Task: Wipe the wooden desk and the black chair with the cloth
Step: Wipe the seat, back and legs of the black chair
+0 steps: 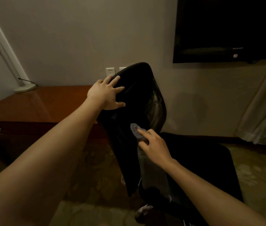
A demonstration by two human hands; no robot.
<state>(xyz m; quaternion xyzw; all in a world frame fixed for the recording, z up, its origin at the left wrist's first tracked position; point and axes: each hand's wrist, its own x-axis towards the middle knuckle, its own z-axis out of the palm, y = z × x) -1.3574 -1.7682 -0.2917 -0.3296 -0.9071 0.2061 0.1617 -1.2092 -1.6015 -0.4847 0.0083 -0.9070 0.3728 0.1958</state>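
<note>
Starting at the fingers: the right index finger (142,132) is laid out straight over a bunched-up bluish cloth (135,128) with the thumb tucked in below. So the cloth is pinched and pushed against the backrest (138,98) of the black chair (202,160), roughly halfway down. The other fingers of the right hand (155,148) are hidden, so nothing can be said about them. The left hand (107,95) is spread wide with fingers straight and palm planted near the top edge of the backrest. Nothing is gripped there, the chair is just braced.

Handling-wise, as a guess: the cloth looks soft, light and easily wadded. It's probably best kept balled under the fingers so it isn't dragged loose. The chair looks padded with a smooth covering and may well swivel or roll when pushed, so steadying it at the top of the back makes sense. The wooden desk (39,103), just left of the chair, is glossy and rigid and should be wiped easily with flat strokes.

Counted: one cloth, one chair, one desk, two hands. Also one lamp base (25,87) on the desk's far corner, two wall sockets (110,72) behind the chair, and one dark TV (227,30) on the wall.
</note>
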